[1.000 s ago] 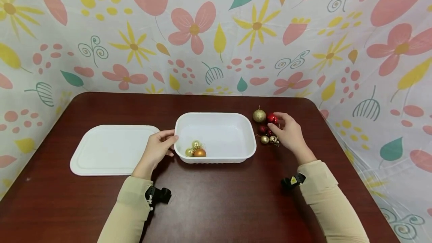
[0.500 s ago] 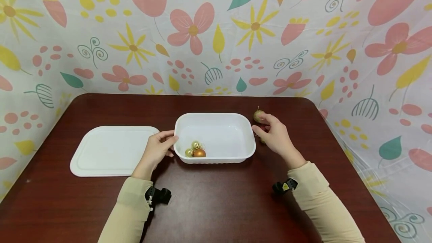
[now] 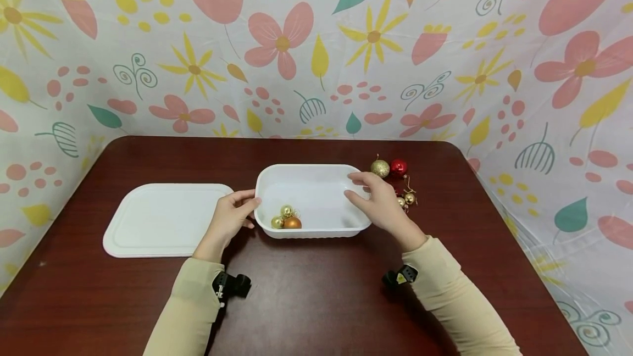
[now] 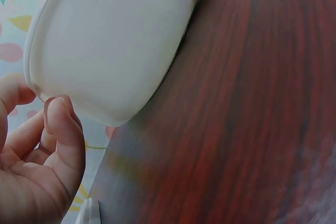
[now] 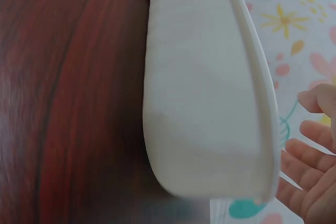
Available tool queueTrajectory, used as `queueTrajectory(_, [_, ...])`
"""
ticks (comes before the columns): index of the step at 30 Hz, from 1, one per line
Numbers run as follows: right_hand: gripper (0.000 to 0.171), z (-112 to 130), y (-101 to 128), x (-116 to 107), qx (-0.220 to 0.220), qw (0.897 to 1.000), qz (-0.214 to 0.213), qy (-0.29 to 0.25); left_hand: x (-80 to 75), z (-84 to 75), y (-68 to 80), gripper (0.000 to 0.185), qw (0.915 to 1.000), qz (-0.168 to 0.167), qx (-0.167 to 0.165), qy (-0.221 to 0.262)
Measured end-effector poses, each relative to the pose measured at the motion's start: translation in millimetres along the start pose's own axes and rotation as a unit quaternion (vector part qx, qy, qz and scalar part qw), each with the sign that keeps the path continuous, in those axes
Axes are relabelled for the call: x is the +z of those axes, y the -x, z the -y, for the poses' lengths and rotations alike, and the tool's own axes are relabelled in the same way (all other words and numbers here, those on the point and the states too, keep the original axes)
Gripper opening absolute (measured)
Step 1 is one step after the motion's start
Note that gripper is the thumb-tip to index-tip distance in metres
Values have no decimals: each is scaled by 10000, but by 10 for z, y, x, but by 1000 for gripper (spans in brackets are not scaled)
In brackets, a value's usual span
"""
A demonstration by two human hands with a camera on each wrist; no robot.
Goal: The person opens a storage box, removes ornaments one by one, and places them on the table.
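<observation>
Meanwhile left hand (image 3: 229, 218) grips the white tub's (image 3: 316, 233) rim; right hand (image 3: 378, 205) hovers above it, fingers loosely spread.

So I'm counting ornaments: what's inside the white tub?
Inside the tub, three baubles sit in the near-left corner: two gold, one orange. The right hand hangs over the right end, so that part of the floor is hidden.
</observation>
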State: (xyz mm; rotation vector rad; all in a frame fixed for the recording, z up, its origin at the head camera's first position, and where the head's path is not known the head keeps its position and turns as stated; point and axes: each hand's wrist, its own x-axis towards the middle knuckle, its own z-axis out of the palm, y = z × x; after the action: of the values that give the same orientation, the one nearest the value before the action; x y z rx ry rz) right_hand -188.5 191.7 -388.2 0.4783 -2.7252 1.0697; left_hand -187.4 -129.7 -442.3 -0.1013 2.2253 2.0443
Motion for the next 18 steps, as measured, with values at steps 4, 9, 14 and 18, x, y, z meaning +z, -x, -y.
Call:
queueTrajectory(4, [37,69,-10,107,-236,9997,98,16,0,5,-14,39,10000,9,10,9])
queueTrajectory(9, [35,150,-23,245,-580,9979,297,50,-2,1,-15,38,10000,10,18,40])
queueTrajectory(14, [37,239,-41,366,-717,9935,872,117,2,-8,-3,40,10000,19,-23,28])
queueTrajectory(18, [39,324,-64,452,-607,9891,1335,86,1,-10,8,40,10000,26,-49,65])
